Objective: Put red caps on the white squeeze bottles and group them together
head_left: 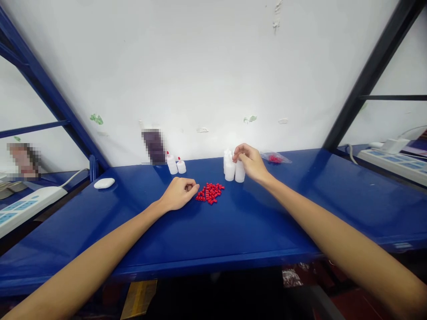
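Observation:
My left hand (180,194) rests on the blue table (213,240) with its fingers curled and thumb drawn in. Its fingertips are at the left edge of a pile of small red caps (211,192); whatever is between them is hidden. To the right stands a cluster of white plastic squeeze bottles (229,171). My right hand (250,161) is closed round the top of the front right bottle (239,173), covering its nozzle. Further left, two white bottles with red caps on their tips (171,164) stand upright by the wall.
Against the wall leans a dark blurred-out rectangle (155,146). A white rounded object (104,183) lies at left. A clear bag with red pieces (275,158) lies behind my right hand. Power strips (31,204) and metal frame posts (360,75) flank the table.

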The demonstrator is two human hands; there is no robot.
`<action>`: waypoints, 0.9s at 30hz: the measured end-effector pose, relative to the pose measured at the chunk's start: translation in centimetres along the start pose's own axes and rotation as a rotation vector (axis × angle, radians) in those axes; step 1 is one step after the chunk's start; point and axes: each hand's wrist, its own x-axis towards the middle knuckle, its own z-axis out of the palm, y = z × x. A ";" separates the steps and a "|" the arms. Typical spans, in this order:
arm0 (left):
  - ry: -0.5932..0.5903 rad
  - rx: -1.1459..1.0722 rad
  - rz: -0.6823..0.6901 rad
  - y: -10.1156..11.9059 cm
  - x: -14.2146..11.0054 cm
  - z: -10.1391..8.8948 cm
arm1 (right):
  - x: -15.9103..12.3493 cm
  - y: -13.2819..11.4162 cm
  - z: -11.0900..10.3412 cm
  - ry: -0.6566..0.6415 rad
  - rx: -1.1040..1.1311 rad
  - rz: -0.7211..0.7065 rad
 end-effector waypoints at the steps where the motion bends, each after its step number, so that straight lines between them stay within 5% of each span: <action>1: 0.005 0.008 0.004 0.0 -0.1 0.0 | -0.3 -0.1 0.0 -0.001 -0.013 0.002; 7: -0.010 0.034 0.127 0.0 -0.6 0.1 | -2.5 -1.8 0.6 -0.016 0.022 0.008; 12: -0.059 0.090 0.265 0.5 -1.1 -0.4 | -4.5 -3.7 2.3 -0.157 0.226 0.072; 20: -0.126 0.132 0.302 0.5 -1.2 -0.9 | -5.6 -3.6 3.6 -0.360 0.571 0.339; 27: -0.161 0.145 0.273 0.1 -1.1 -1.1 | -6.2 -3.0 3.7 -0.452 0.625 0.393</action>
